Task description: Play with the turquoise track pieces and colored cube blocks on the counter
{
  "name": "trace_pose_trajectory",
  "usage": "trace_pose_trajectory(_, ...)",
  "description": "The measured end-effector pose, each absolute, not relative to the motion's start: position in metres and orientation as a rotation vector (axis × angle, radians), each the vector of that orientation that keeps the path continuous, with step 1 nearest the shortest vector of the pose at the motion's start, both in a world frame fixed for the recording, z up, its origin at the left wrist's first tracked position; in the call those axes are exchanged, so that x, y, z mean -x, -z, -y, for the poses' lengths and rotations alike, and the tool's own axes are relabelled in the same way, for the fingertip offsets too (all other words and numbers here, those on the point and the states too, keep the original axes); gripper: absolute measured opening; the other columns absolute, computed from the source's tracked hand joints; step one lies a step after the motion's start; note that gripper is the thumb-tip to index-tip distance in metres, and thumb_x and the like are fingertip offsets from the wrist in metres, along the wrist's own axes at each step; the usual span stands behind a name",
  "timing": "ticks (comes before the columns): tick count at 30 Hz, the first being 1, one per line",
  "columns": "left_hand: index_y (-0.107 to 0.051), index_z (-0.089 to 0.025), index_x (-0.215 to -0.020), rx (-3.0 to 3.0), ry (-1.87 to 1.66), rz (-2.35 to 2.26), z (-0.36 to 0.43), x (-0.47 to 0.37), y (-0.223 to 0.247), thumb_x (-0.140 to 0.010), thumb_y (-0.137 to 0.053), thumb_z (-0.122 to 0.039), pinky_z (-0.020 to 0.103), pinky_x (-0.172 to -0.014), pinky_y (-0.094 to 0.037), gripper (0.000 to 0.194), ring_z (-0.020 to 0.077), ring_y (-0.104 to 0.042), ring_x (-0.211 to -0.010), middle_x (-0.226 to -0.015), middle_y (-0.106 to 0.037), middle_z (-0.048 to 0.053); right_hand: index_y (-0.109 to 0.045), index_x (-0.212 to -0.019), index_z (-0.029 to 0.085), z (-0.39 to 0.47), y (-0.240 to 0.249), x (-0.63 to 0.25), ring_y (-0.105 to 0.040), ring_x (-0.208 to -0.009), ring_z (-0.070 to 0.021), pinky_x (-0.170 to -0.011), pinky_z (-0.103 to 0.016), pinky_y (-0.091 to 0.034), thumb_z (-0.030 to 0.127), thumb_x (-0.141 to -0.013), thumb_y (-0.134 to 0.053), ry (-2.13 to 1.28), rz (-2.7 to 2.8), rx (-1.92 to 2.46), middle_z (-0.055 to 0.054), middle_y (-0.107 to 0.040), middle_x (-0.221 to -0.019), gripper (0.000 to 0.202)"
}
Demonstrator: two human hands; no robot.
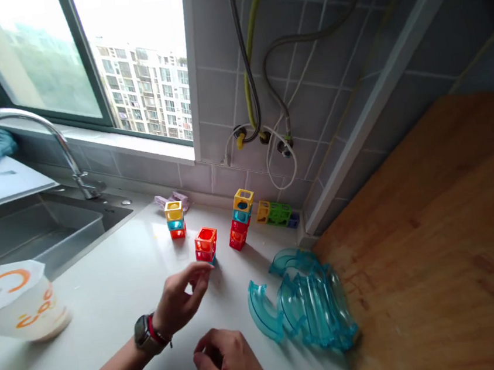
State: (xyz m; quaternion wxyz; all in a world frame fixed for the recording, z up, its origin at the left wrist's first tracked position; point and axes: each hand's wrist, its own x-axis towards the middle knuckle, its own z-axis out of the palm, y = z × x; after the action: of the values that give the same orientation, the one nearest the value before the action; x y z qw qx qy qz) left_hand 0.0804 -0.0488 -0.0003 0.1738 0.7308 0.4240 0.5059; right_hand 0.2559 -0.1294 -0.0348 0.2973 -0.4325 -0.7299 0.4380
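Note:
My left hand [182, 298], with a watch on its wrist, has its fingertips at the base of a short stack of red blocks [206, 243] with some blue low down. Whether the fingers grip it or only touch it is hard to tell. Nearer the front, my right hand [232, 360] is curled above the counter, thumb and forefinger close together; anything between them is hidden. A yellow, blue and red stack [175, 219] stands behind to the left. Behind to the right rises a taller stack [240, 220] of yellow, blue and red blocks.
Clear blue curved track pieces [310, 308] lie at the right beside a wooden board [433, 236]. Green, yellow and purple blocks [279, 213] rest by the wall. At left are a cup [32, 302], a sink [72, 227] and a faucet [59, 140].

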Motion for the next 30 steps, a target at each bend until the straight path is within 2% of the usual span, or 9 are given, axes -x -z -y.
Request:
trace_pose_trajectory(5,-0.065,-0.016,-0.103,-1.935,-1.102,-0.994,0.029,-0.117,0.028,-0.102,-0.051,-0.029,0.021,-0.052,-0.039,0.020,0.0094,-0.048,-0.053,-0.063,-0.057,-0.003,-0.076,-0.083,0.021,0.138,0.027,-0.250,-0.066,-0.058,-0.0172,-0.060,-0.027,-0.050,0.037,-0.090,-0.059,-1.049,1.891,0.903,-0.004,-0.073,-0.068,0.024)
trace_pose_trajectory(11,-0.065,-0.014,-0.100,-1.748,-1.063,-0.943,0.004,-0.145,0.040,-0.100,-0.053,-0.038,0.022,-0.053,-0.035,0.027,0.0105,-0.044,-0.055,-0.061,-0.050,-0.005,-0.074,-0.092,0.025,0.119,-0.044,-0.282,-0.057,-0.050,-0.0153,-0.057,-0.031,-0.047,0.034,-0.095,-0.064,-0.722,1.435,0.846,0.002,-0.061,-0.054,0.014)
trace_pose_trajectory(16,-0.067,-0.015,-0.105,-1.759,-0.957,-0.904,0.010,-0.134,0.044,-0.101,-0.050,-0.040,0.023,-0.057,-0.036,0.030,0.0116,-0.045,-0.059,-0.066,-0.056,-0.003,-0.063,-0.088,0.022,0.021,-0.090,-0.331,-0.050,-0.050,-0.0117,-0.049,-0.024,-0.041,0.045,-0.095,-0.058,-0.841,0.986,0.947,0.006,-0.049,-0.057,0.024)
trace_pose_trajectory(18,-0.068,-0.015,-0.104,-1.795,-0.920,-0.906,0.011,-0.130,0.043,-0.101,-0.050,-0.040,0.024,-0.057,-0.036,0.031,0.0119,-0.044,-0.059,-0.066,-0.057,-0.002,-0.059,-0.085,0.023,-0.030,-0.088,-0.343,-0.051,-0.050,-0.0116,-0.048,-0.022,-0.041,0.055,-0.093,-0.051,-0.696,0.985,1.182,0.007,-0.046,-0.057,0.034)
trace_pose_trajectory(21,-0.069,-0.015,-0.103,-1.810,-0.891,-0.900,0.011,-0.130,0.041,-0.101,-0.048,-0.039,0.024,-0.058,-0.037,0.032,0.0125,-0.046,-0.060,-0.067,-0.059,-0.001,-0.060,-0.085,0.021,-0.103,-0.074,-0.350,-0.055,-0.051,-0.0123,-0.050,-0.023,-0.045,0.054,-0.099,-0.041,-0.638,1.098,1.384,0.006,-0.051,-0.059,0.040)
trace_pose_trajectory(23,-0.070,-0.016,-0.103,-1.816,-0.879,-0.899,0.010,-0.131,0.039,-0.101,-0.047,-0.039,0.024,-0.058,-0.037,0.032,0.0129,-0.047,-0.060,-0.067,-0.060,-0.001,-0.063,-0.087,0.018,-0.143,-0.064,-0.350,-0.060,-0.057,-0.0138,-0.054,-0.026,-0.051,0.049,-0.100,-0.051,-0.648,1.262,1.521,0.003,-0.060,-0.066,0.036)
trace_pose_trajectory(25,-0.070,-0.016,-0.101,-1.825,-0.871,-0.902,0.010,-0.132,0.038,-0.100,-0.047,-0.038,0.024,-0.059,-0.037,0.032,0.0132,-0.047,-0.060,-0.067,-0.061,0.000,-0.067,-0.100,0.015,-0.172,-0.057,-0.351,-0.067,-0.075,-0.0155,-0.069,-0.031,-0.058,0.040,-0.100,-0.062,-0.652,1.475,1.630,-0.002,-0.069,-0.090,0.026)
trace_pose_trajectory(27,-0.071,-0.017,-0.100,-1.833,-0.867,-0.897,0.011,-0.132,0.039,-0.099,-0.048,-0.037,0.024,-0.059,-0.038,0.031,0.0136,-0.049,-0.061,-0.069,-0.063,0.000,-0.067,-0.113,0.017,-0.194,-0.054,-0.351,-0.069,-0.093,-0.0189,-0.082,-0.037,-0.060,0.036,-0.100,-0.065,-0.644,1.696,1.703,-0.007,-0.069,-0.112,0.024)
trace_pose_trajectory(30,-0.072,-0.018,-0.100,-1.838,-0.869,-0.880,0.012,-0.131,0.041,-0.098,-0.050,-0.034,0.024,-0.060,-0.039,0.028,0.0139,-0.053,-0.062,-0.073,-0.068,0.001,-0.066,-0.121,0.019,-0.216,-0.052,-0.349,-0.068,-0.105,-0.0232,-0.088,-0.040,-0.059,0.035,-0.099,-0.066,-0.615,1.986,1.764,-0.008,-0.067,-0.124,0.027)
